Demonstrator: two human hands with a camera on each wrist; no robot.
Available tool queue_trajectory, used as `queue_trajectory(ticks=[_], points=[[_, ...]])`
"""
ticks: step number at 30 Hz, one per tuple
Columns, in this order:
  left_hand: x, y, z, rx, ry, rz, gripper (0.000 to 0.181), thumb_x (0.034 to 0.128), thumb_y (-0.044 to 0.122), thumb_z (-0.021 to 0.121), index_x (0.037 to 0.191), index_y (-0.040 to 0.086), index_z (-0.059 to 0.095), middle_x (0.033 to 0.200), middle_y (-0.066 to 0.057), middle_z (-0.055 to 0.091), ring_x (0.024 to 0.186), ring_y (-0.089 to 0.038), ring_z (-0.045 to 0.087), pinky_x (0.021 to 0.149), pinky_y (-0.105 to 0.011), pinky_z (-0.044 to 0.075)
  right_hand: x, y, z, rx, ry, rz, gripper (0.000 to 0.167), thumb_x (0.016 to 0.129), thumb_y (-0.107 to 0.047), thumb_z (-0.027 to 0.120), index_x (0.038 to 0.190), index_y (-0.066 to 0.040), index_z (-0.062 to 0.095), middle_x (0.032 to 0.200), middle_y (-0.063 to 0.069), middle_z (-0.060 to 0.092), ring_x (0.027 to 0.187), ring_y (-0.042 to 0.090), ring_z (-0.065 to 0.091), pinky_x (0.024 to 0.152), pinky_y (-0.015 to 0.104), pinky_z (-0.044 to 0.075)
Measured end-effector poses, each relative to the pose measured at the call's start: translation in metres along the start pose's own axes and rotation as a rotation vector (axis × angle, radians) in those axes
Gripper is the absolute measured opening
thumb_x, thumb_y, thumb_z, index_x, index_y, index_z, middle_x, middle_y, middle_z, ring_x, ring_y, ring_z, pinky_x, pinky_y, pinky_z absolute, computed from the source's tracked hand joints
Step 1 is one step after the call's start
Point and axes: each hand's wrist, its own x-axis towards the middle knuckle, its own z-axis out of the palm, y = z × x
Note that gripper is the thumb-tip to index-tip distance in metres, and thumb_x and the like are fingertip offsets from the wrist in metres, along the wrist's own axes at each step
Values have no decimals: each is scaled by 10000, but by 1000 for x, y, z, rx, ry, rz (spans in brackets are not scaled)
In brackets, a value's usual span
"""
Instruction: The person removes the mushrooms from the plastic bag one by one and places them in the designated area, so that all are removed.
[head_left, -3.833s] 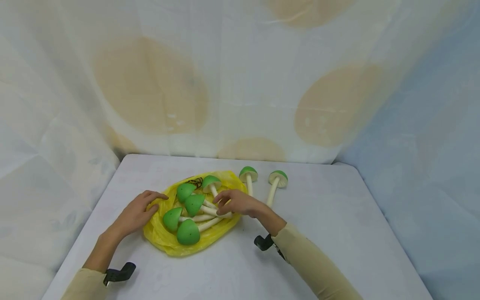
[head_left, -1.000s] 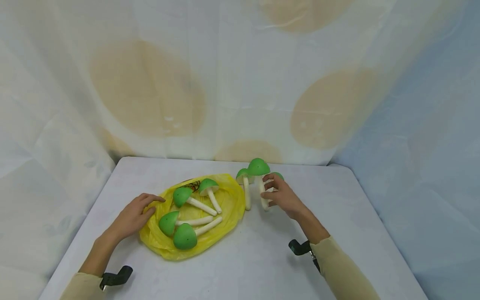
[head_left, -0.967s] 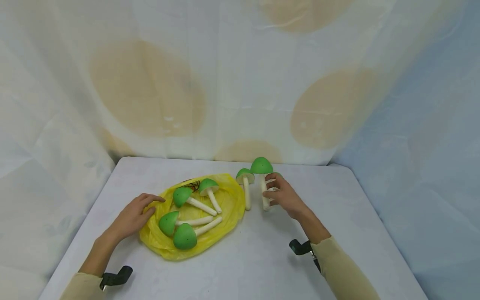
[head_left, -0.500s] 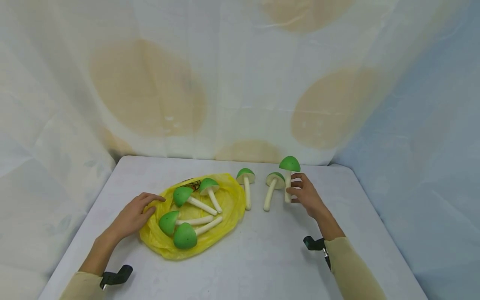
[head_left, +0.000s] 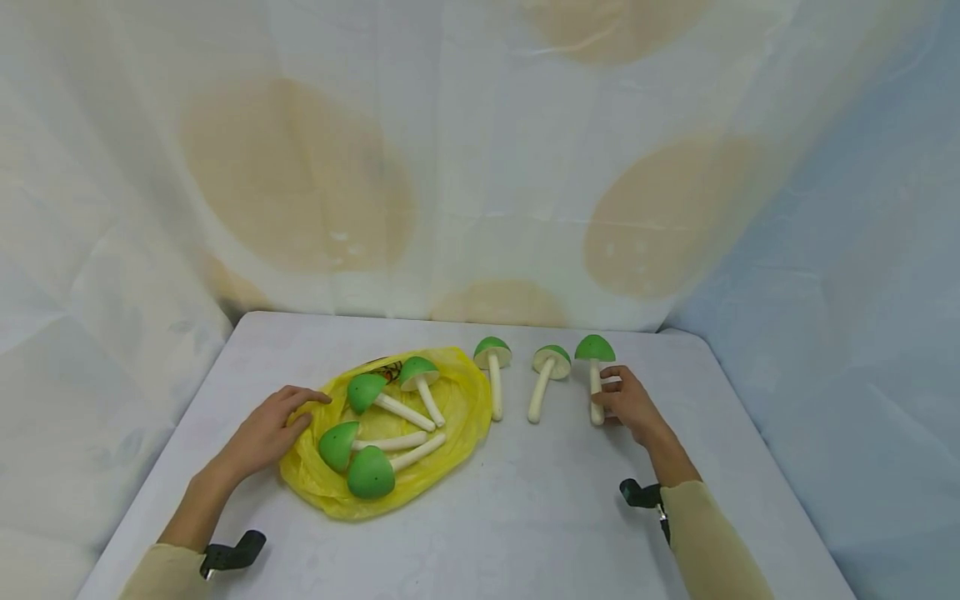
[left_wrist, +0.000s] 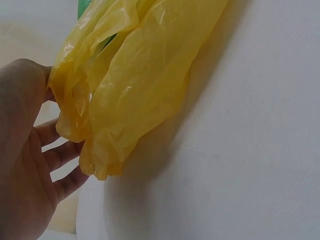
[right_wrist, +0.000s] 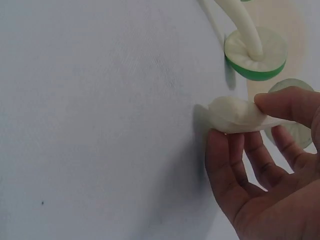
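Note:
My right hand (head_left: 628, 406) pinches the white stem of a green-capped toy mushroom (head_left: 595, 349) at the right of a row; in the right wrist view thumb and fingers lie on either side of the stem end (right_wrist: 235, 114). Left of it, two like mushrooms, one in the middle (head_left: 551, 362) and one nearer the bag (head_left: 492, 354), lie on the table. A yellow plastic bag (head_left: 467, 392) lies spread with several more mushrooms (head_left: 371, 472) on it. At its left edge, my left hand (head_left: 262, 429) holds the bag's crumpled rim (left_wrist: 75, 100); some fingertips are hidden behind the plastic.
A white-covered table (head_left: 525, 517) lies under everything. Pale cloth with tan spots (head_left: 480, 167) hangs behind its back edge, and more cloth hangs at both sides. Black camera mounts (head_left: 236, 552) sit at both wrists.
My right hand took a mushroom from the bag, carried it right past the two others, and lowered it to the table at the row's right end. My left hand stays at the bag.

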Motion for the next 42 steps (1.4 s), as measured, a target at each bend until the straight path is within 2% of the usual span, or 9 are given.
queue_trajectory(ticks=[7, 15, 29, 35, 42], points=[[-1, 1, -1, -1, 3, 1, 291, 1003, 81, 533, 1259, 153, 651, 1305, -150, 584, 1243, -401, 527, 1033, -639, 404, -3, 1, -2, -30, -22, 68, 528, 960, -104, 611, 1423, -27, 371, 1301, 249, 486, 942, 281, 629, 719, 386, 583], [-2, 2, -1, -2, 2, -2, 292, 1004, 80, 530, 1259, 154, 651, 1305, -152, 580, 1239, -401, 527, 1027, -640, 411, -4, -4, 4, -78, -39, 109, 523, 953, -126, 614, 1434, -36, 429, 1317, 245, 517, 998, 293, 623, 718, 383, 589], [-3, 3, -3, 7, 4, 2, 290, 1004, 81, 531, 1256, 160, 651, 1301, -146, 582, 1238, -398, 527, 1029, -639, 408, -3, -15, 16, -195, -70, 48, 479, 955, -117, 623, 1417, -51, 515, 1306, 210, 562, 1009, 285, 601, 705, 333, 553], [-3, 5, -2, 5, 11, 13, 285, 1005, 96, 535, 1254, 162, 657, 1287, -143, 593, 1219, -400, 539, 1013, -644, 416, 0, -15, 20, -184, -59, 15, 469, 954, -100, 615, 1411, -75, 515, 1307, 201, 559, 1039, 293, 589, 707, 319, 533], [-1, -1, 0, 18, -3, -7, 288, 1009, 98, 528, 1257, 178, 651, 1285, -123, 592, 1227, -375, 542, 1029, -619, 417, 3, -14, 25, -141, -36, -49, 468, 960, -92, 624, 1406, -50, 489, 1288, 217, 561, 1059, 303, 590, 728, 335, 543]])
